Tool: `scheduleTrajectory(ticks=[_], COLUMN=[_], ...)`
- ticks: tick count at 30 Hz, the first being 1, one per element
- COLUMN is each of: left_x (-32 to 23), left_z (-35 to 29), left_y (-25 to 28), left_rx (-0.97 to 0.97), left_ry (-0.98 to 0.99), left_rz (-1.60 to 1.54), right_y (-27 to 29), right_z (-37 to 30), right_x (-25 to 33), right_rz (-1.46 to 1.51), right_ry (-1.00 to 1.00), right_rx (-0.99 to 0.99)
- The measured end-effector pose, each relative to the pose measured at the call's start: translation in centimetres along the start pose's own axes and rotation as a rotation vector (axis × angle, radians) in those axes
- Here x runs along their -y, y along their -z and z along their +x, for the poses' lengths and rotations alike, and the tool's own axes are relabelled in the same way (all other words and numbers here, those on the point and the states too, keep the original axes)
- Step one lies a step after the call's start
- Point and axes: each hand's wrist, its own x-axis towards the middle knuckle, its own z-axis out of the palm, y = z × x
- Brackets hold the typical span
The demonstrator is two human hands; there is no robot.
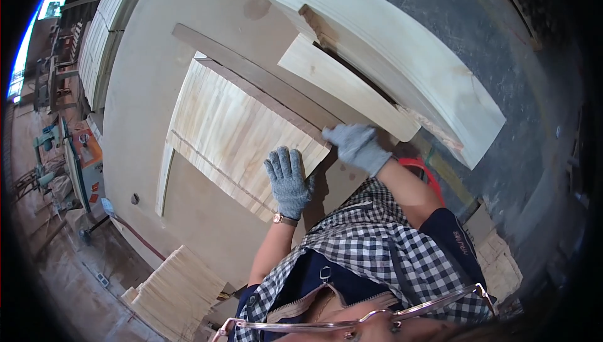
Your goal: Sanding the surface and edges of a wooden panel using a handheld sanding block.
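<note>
A stack of pale wooden boards (232,128) lies on the brown work table, its pieces set edge to edge, with a dark pencil-like line across its near side. My left hand (289,182), in a grey knit glove, lies flat on its near right part with fingers stretched out. At the stack's right corner is my right hand (359,146), also gloved, with fingers curled. Whatever those fingers hold, if anything, is hidden. A long brown wooden strip (251,69) runs along the far side of the stack and ends close to my right hand.
Beyond the strip lie a short pale board (345,87) and a large curved pale panel (402,47). A thin wooden slat (164,182) rests left of the stack. More boards are piled at the near left (179,292) and far left (110,40). The table (151,91) has a curved edge.
</note>
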Motion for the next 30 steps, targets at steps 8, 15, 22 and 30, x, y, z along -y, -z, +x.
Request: scheduleTrajectory(ticks=[8, 15, 22, 30], left_x=[0.1, -0.1, -0.1, -0.2], left_z=[-0.2, 0.0, 0.1, 0.4], left_y=[0.4, 0.5, 0.9, 0.9], left_rx=[0.024, 0.014, 0.018, -0.034], left_ry=[-0.003, 0.009, 0.004, -0.013], left_rz=[0.012, -0.029, -0.069, -0.090], right_y=[-1.0, -1.4, -3.0, -2.8], right_z=[-1.2, -0.6, 0.5, 0.7], right_x=[1.8, 1.1, 0.1, 0.5], right_rz=[-0.190, -0.216, -0.213, -0.245], right_ry=[0.134, 0.136, 0.051, -0.064], right_rx=[-0.077, -0.027, -0.021, 0.093])
